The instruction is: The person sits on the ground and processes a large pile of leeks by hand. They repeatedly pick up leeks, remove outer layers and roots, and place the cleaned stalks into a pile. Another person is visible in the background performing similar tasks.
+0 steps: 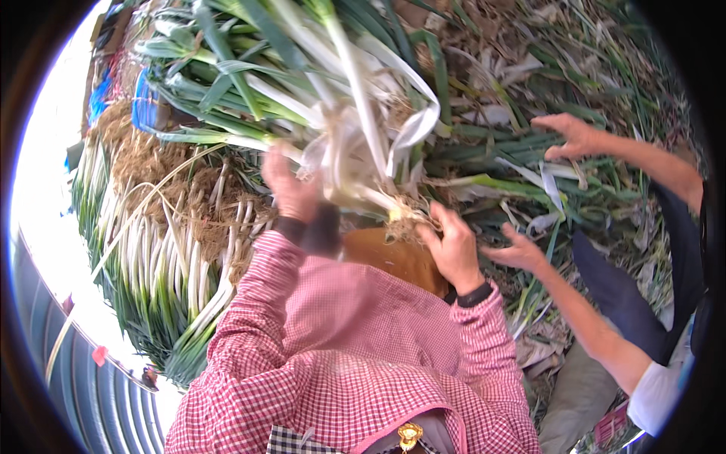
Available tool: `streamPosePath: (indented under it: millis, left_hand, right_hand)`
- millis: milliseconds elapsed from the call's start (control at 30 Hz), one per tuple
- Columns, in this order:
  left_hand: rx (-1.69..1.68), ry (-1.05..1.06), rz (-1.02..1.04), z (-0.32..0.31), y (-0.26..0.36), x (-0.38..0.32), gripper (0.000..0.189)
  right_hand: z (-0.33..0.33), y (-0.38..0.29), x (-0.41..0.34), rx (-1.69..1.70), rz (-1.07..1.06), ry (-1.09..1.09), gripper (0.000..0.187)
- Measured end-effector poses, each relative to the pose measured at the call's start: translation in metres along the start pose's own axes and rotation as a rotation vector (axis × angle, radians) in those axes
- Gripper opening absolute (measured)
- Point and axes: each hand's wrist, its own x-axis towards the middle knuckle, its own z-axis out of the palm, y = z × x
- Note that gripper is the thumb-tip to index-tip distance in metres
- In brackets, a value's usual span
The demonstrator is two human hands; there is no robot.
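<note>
Before me lies a heap of large green onions (227,85) with white stems and long green leaves. My left hand (290,190), blurred, is at the left of the heap, its fingertips at a white stem. Whether it grips that stem is unclear. The root end (404,222) of one green onion points towards me, and the thumb and fingers of my right hand (454,249) close on its stringy roots. Thin loose skins (340,153) and a peeled white strip (417,125) lie over the stems between my hands.
Left of me, rooted green onions (176,244) are stacked in rows. A co-worker's two bare hands (575,136) reach in from the right over leaf scraps (618,210). Blue strapping (144,102) is at upper left. A brown surface (391,258) shows below my hands.
</note>
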Motion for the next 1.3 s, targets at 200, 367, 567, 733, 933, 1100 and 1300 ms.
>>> streamPosePath:
  millis: [200,367,567,733,933,1100,1300]
  left_hand:
    - [-0.722,0.226,-0.953,0.014,-0.141,0.099,0.114]
    - [-1.118,0.336,-0.896,0.067,-0.123,0.134,0.133]
    - [-0.198,0.15,-1.02,0.072,-0.07,0.149,0.118]
    - [-0.149,0.123,-1.043,0.074,-0.062,0.151,0.101]
    - [-0.093,0.16,-1.012,0.087,-0.074,0.147,0.079]
    - [-0.211,0.302,-1.002,0.093,-0.078,0.146,0.076]
    - [-0.143,0.331,-0.901,0.099,-0.086,0.141,0.078]
  right_hand:
    - [-0.008,-0.047,0.241,-0.282,-0.182,0.221,0.084]
    - [0.074,-0.067,0.331,-0.171,0.228,-0.24,0.119]
    - [0.138,-0.064,0.319,-0.35,0.162,0.073,0.108]
    - [0.142,-0.063,0.323,-0.493,0.212,0.167,0.083]
    - [0.149,-0.061,0.32,-0.51,0.206,0.216,0.082]
    - [0.148,-0.066,0.319,-0.491,0.181,0.249,0.077]
    - [0.147,-0.074,0.319,-0.484,0.228,0.219,0.077]
